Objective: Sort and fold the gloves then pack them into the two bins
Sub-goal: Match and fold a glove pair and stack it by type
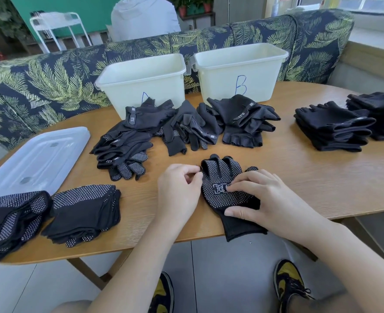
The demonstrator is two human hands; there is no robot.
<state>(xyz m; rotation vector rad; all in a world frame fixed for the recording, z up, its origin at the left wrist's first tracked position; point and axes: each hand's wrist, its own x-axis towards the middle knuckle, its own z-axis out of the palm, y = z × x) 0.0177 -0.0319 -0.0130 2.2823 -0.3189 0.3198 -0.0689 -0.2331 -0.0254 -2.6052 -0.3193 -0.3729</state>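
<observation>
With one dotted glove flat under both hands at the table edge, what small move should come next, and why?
Probably fold the dotted glove in half, fingers toward cuff. The right hand presses it flat, the left hand pinches its edge, and folded dotted stacks already lie to the left, so it seems ready to join them.

Both your bare forearms reach forward from the bottom of the view and converge toward the middle. Your left hand (178, 190) is knuckles-up, its fingers curled inward with thumb and forefinger tips meeting in a pinch. Your right hand (260, 197) lies palm-down, fingers spread and nearly straight, pressing flat, the thumb stretched out toward your body.
</observation>
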